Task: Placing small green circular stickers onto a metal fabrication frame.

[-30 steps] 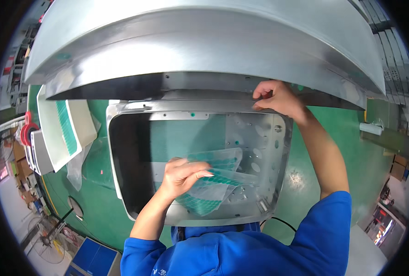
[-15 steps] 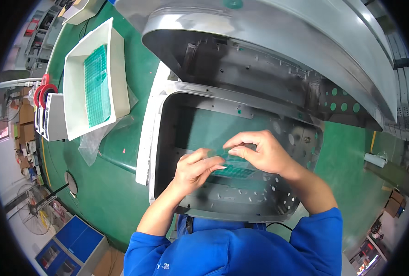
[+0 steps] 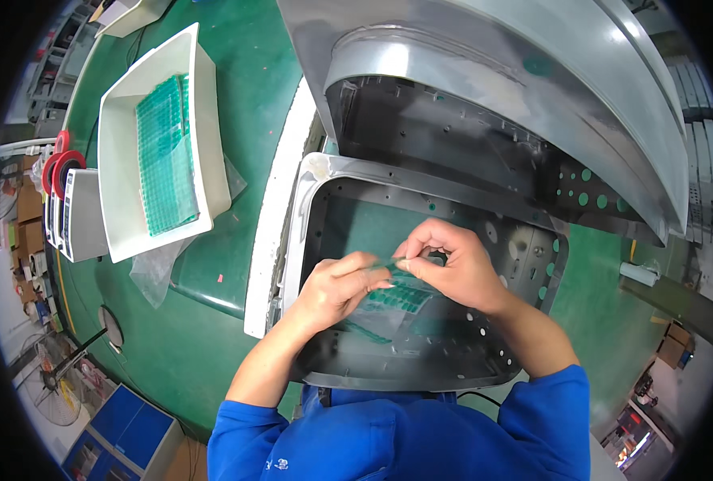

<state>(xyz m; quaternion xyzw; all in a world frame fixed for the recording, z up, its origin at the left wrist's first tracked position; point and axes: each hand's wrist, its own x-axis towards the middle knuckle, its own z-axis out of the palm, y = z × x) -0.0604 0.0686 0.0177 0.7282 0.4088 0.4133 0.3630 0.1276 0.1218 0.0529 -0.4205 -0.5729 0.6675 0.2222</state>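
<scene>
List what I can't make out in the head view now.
Head view, all:
How the left hand holds the clear, green-patched plastic sheet, and what the right hand pinches: hidden by the hands themselves.
Floor of the white rectangular tub: mostly covered by green gridded sheets.
Far end of the large curved grey metal shell: cut off by the top edge.

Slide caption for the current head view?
Left hand and right hand meet at a green-patterned sheet over an open metal case.

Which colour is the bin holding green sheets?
The bin is off-white, clearest in the head view.
</scene>
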